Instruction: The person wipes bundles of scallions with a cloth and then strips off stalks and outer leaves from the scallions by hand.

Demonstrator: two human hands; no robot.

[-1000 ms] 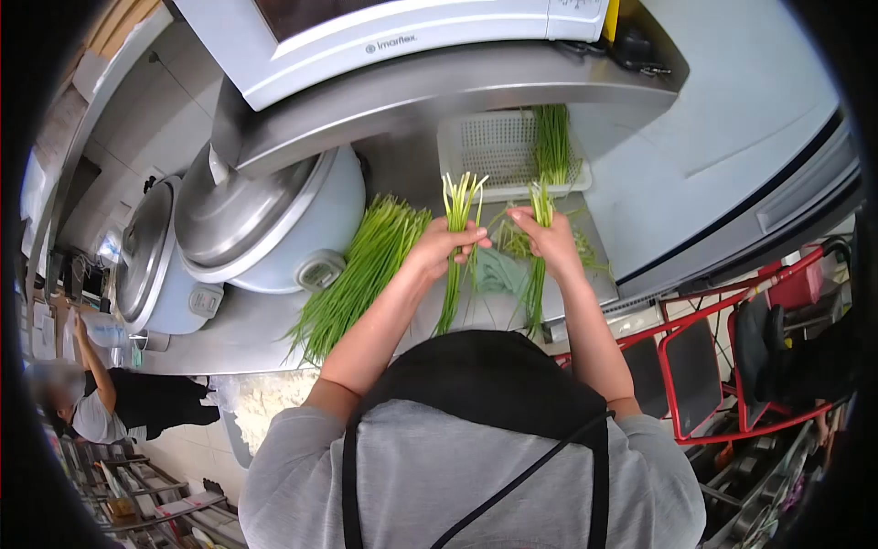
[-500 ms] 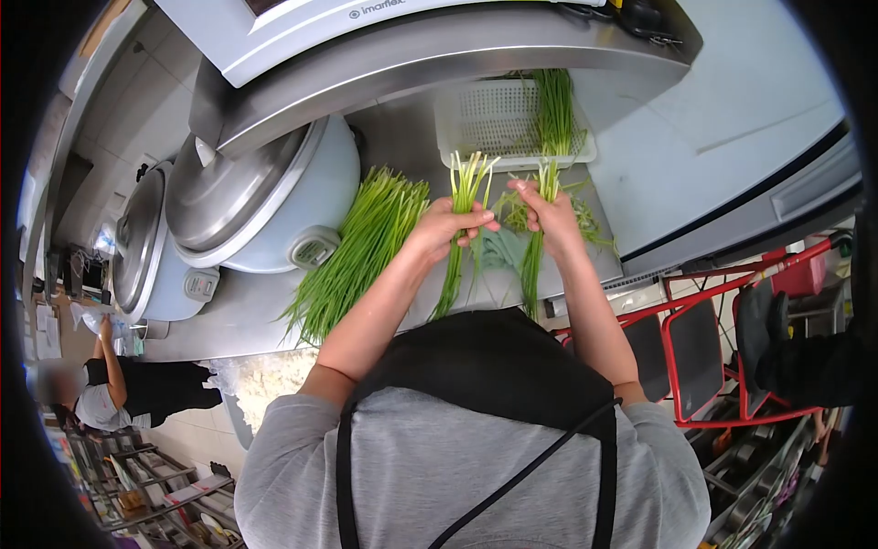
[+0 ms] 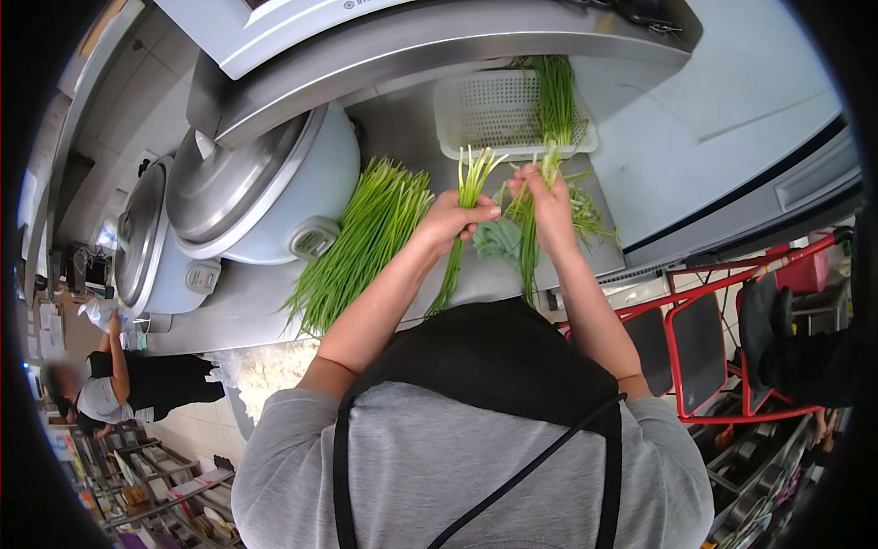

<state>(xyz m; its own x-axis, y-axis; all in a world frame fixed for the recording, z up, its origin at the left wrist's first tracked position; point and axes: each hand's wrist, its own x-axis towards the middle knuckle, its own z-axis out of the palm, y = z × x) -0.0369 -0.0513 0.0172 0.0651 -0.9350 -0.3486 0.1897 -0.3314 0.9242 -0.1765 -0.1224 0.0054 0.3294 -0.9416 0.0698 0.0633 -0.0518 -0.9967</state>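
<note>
My left hand (image 3: 457,222) is closed around a thin bunch of chives (image 3: 475,174), with the pale ends pointing up and the green blades hanging toward my apron. Another bunch of chives (image 3: 529,261) is gripped in my right hand (image 3: 549,212), its pale ends showing above the fingers. A large pile of chives (image 3: 366,247) lies on the counter left of my left hand. Beside and behind my right hand are loose trimmings (image 3: 590,218). Between the hands lies a dull green sheet (image 3: 498,241); I cannot tell whether it is cloth or leaf.
Beyond my hands stands a white perforated basket (image 3: 453,150) holding more chives (image 3: 555,101). Two large cookers (image 3: 334,174) stand at left under a metal shelf (image 3: 430,55). Red-framed chairs (image 3: 695,352) are at right. A person (image 3: 105,393) works far left.
My right hand has shifted slightly up over its bunch, covering more of the pale ends. The left hand keeps its bunch, a little tilted. The green sheet shows more fully.
</note>
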